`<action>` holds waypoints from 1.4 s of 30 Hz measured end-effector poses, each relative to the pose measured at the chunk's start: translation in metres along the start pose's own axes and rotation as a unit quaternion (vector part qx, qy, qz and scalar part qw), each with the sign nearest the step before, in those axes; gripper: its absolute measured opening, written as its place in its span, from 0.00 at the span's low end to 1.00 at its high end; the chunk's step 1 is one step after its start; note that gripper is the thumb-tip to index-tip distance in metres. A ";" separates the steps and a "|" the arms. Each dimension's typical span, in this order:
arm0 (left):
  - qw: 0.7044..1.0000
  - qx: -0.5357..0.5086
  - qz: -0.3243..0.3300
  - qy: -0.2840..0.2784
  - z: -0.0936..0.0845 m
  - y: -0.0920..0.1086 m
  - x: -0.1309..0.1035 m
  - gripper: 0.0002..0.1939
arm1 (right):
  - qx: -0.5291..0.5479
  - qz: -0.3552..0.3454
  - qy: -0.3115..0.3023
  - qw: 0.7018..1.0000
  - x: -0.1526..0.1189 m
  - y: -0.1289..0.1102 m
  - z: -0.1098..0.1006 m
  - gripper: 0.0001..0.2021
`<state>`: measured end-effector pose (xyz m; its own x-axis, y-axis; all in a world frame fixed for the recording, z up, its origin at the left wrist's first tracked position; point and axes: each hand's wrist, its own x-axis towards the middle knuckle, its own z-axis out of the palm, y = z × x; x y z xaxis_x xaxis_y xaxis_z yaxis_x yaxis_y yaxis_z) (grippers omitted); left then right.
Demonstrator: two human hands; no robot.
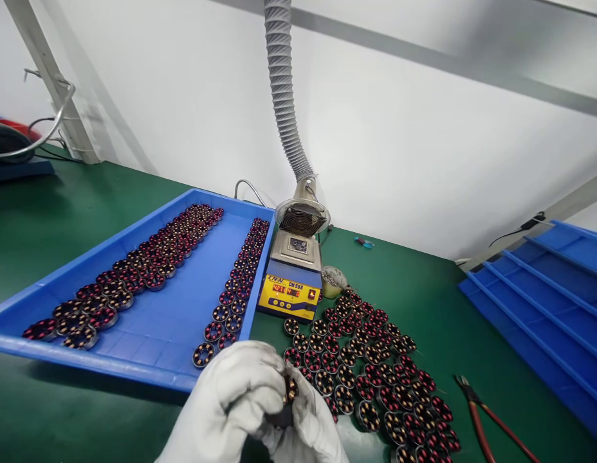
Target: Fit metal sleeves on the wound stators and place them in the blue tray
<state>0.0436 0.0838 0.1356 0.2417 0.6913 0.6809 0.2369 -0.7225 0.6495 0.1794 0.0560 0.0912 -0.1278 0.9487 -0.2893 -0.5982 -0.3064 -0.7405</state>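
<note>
My left hand [231, 392], in a white glove, is closed with its fingers curled round a small motor stator [291, 388] with copper coils. My right hand [315, 418], also gloved, grips the same stator from the right side. Only part of the stator shows between the gloves; the fingertips partly hide it. To the right of my hands, many loose stators [345, 375] with red or copper-coloured windings lie crowded on the bench. A blue tray [177, 315] at left holds more stators, in a wide band along its left side and a narrow one along its right.
A yellow-and-blue solder pot [289, 297] stands behind my hands, under a grey extraction hose [282, 77]. Beside it sits a small round container [333, 280]. Red-handled cutters [477, 408] lie at right on the green bench [424, 276], near ribbed blue trays [544, 308].
</note>
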 end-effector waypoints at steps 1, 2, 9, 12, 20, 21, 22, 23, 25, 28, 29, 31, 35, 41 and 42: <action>0.999 -0.021 -0.021 0.016 -0.002 -0.001 0.000 0.14 | 0.014 0.010 -0.007 1.000 -0.004 -0.002 0.001 0.20; 0.998 -0.025 -0.041 0.031 -0.003 -0.003 0.000 0.12 | 0.029 0.022 -0.015 0.999 -0.009 -0.005 0.002 0.22; 0.994 0.045 0.013 -0.099 -0.003 -0.001 -0.010 0.19 | 0.046 0.022 -0.043 0.998 -0.020 -0.020 0.006 0.18; 0.995 0.017 0.047 -0.090 0.002 0.001 -0.003 0.12 | 0.057 0.017 -0.054 0.997 -0.016 -0.017 0.012 0.19; 0.984 -0.109 -0.103 0.099 0.002 0.002 0.010 0.09 | 0.121 0.057 -0.035 0.990 -0.017 -0.016 0.019 0.20; 0.983 -0.114 -0.114 0.087 0.002 0.003 0.009 0.11 | 0.131 0.056 -0.035 0.989 -0.017 -0.017 0.020 0.20; 0.984 -0.122 -0.115 0.063 0.004 0.003 0.008 0.12 | 0.136 0.057 -0.036 0.988 -0.016 -0.017 0.022 0.20; 0.983 -0.138 -0.113 0.033 0.005 0.004 0.006 0.12 | 0.138 0.055 -0.038 0.988 -0.016 -0.018 0.024 0.20; 0.976 -0.181 -0.124 0.001 0.008 0.004 0.003 0.08 | 0.130 0.041 -0.034 0.990 -0.014 -0.018 0.026 0.18; 0.963 -0.223 -0.148 0.038 0.006 0.004 0.000 0.07 | 0.114 0.019 -0.019 0.993 -0.013 -0.016 0.024 0.16; 0.958 -0.230 -0.159 0.063 0.004 0.004 0.000 0.07 | 0.108 0.014 -0.017 0.994 -0.013 -0.015 0.022 0.17; 0.952 -0.218 -0.193 0.090 -0.001 0.004 -0.001 0.09 | 0.097 0.014 -0.015 0.995 -0.013 -0.013 0.018 0.20; 0.962 -0.133 -0.239 -0.010 0.001 0.003 -0.003 0.09 | 0.082 -0.015 0.011 0.996 -0.011 -0.010 0.016 0.20; 0.994 -0.074 -0.070 0.027 -0.001 -0.001 -0.002 0.05 | 0.088 0.000 -0.002 0.996 -0.012 -0.014 0.024 0.14; 0.992 -0.080 -0.090 0.049 -0.004 -0.002 -0.002 0.04 | 0.097 0.017 -0.014 0.995 -0.014 -0.016 0.024 0.15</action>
<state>0.0385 0.0839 0.1343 0.1156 0.8107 0.5739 0.1138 -0.5848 0.8031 0.1713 0.0491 0.1218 -0.1698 0.9408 -0.2934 -0.7339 -0.3194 -0.5994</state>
